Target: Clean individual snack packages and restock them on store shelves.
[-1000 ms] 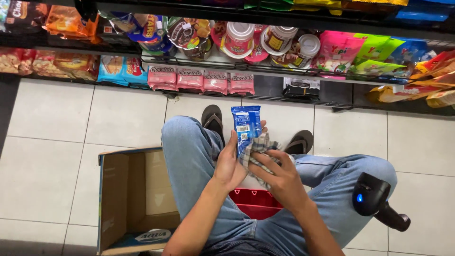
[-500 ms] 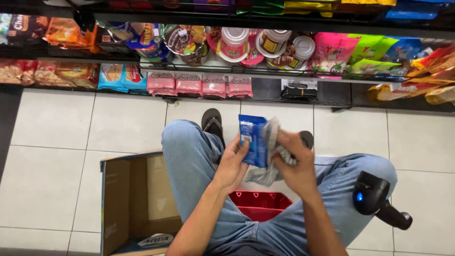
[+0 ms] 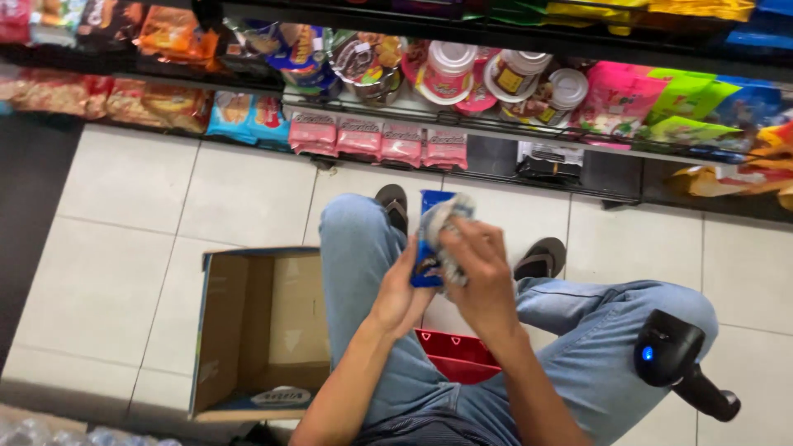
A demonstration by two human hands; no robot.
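Across the top of the frame runs the store shelf, packed with bright snack bags, lidded cups and a row of pink packets at its lower edge. Below it, at lower left, an open cardboard box sits on the pale tiled floor, just beside your left knee. Between your knees, low in the centre, the rim of a red basket shows. On your right thigh, at lower right, rests a black handheld scanner with a small blue light. In the middle of the frame your left hand grips a blue packet from below, holding it upright above the basket. Your right hand is clenched around a crumpled grey cloth and presses it against the packet's face.
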